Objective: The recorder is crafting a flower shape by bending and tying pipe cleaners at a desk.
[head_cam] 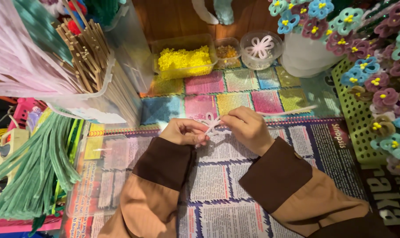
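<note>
Head view of a craft worktable. The table (235,185) was covered with sheets of printed newspaper, with a brightly coloured patchwork page at the far side and a strip of bare brown wood beyond it. At far left stood a large clear plastic bin (120,48) packed with wooden sticks (85,53) and pale pink pipe cleaners (15,53). Near left, a thick bundle of green pipe cleaners (28,172) lay over a flat clear box. Along the right edge, a green perforated basket (356,114) was crowded with pipe-cleaner flowers (385,88) in blue, purple, pink and brown, each with a yellow centre; more filled a white vase (305,57) at far right. Across the far middle sat a clear tub of yellow pompoms (184,59), a small tub of orange beads (226,52) and a round clear container (260,48) holding a white looped flower.

Both hands, in brown-cuffed tan sleeves, met at the centre of the table. The left hand (184,131) was closed, pinching the base of a white pipe cleaner (212,122) bent into small petal loops. The right hand (248,128) was closed on the same piece just beside the loops, its straight free end trailing away to the right.
</note>
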